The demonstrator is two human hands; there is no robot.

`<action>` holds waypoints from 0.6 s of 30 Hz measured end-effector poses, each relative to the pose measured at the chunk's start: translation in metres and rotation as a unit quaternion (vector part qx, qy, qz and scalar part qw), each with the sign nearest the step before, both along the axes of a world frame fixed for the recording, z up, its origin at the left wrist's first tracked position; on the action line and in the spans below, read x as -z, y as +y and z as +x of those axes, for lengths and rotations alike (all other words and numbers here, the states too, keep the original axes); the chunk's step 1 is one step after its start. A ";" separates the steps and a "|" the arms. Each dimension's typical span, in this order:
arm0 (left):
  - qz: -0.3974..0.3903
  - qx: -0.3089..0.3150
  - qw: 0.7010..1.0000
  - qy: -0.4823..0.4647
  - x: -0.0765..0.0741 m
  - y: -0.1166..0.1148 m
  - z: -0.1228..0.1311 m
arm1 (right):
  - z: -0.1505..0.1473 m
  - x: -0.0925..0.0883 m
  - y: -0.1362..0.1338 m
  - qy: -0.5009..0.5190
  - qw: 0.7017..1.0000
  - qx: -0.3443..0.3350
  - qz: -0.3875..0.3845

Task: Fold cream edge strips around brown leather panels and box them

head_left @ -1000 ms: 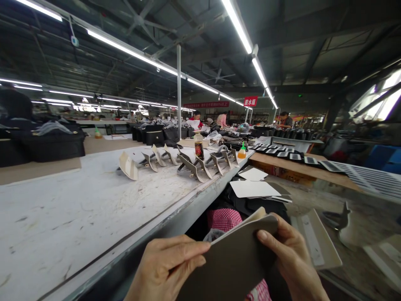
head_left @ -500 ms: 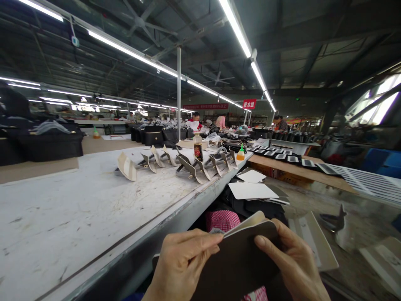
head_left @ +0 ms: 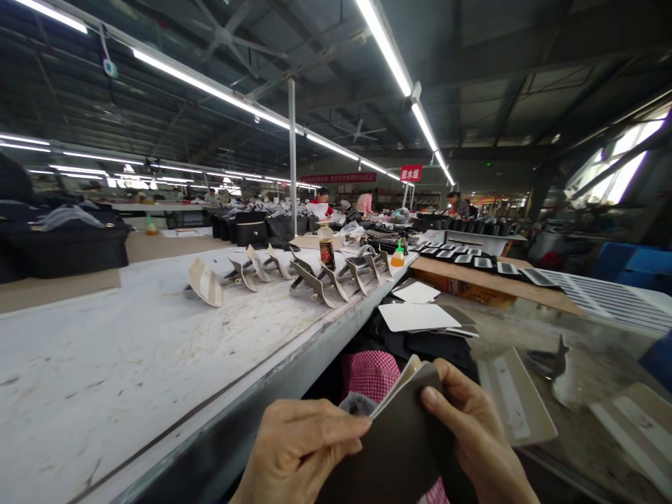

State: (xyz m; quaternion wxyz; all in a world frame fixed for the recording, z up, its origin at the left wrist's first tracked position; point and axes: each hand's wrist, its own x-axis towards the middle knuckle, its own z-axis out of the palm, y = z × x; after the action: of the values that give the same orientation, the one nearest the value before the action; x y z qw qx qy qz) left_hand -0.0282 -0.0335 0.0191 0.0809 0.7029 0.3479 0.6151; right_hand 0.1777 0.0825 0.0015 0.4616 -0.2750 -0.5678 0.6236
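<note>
A dark brown flat panel (head_left: 388, 441) with a pale inner layer is held between both hands, low in the head view. My left hand (head_left: 307, 444) pinches its left edge between thumb and fingers. At the upper right corner, my right hand (head_left: 472, 420) grips it, the thumb on the brown face and the fingers behind. Along the top, the pale layer (head_left: 404, 381) stands slightly apart from the brown one. The panel's lower part runs out of the picture. Behind it shows a pink checked cloth (head_left: 370, 374).
On the white worktable (head_left: 131, 378) stand several curved beige pieces (head_left: 315, 280), a dark-labelled bottle (head_left: 326, 248) and a green-tipped glue bottle (head_left: 398, 255). White sheets (head_left: 417, 316) lie on black material to the right. Beige panels (head_left: 517, 399) rest beyond my right hand. People work far back.
The view has turned slightly right, so the surroundings sit further left. Both hands keep hold of the panel, which is bent more at its top right corner.
</note>
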 end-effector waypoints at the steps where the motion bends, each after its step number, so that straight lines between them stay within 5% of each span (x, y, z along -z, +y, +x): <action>1: -0.004 0.001 1.000 -0.004 0.000 0.000 0.000 | 0.000 0.000 0.000 0.012 1.000 0.000 -0.006; 10: -0.012 -0.002 0.999 -0.038 -0.001 0.007 0.008 | 0.003 0.001 -0.001 0.052 0.998 0.006 -0.018; 18: -0.008 -0.037 0.999 -0.032 -0.001 0.018 0.020 | -0.001 -0.005 -0.016 -0.007 0.991 0.045 0.126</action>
State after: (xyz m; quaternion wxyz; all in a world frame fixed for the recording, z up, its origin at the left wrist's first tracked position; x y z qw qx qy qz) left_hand -0.0086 -0.0155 0.0201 0.0742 0.6690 0.3758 0.6370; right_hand 0.1772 0.0662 0.0067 0.5159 -0.2444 -0.6324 0.5236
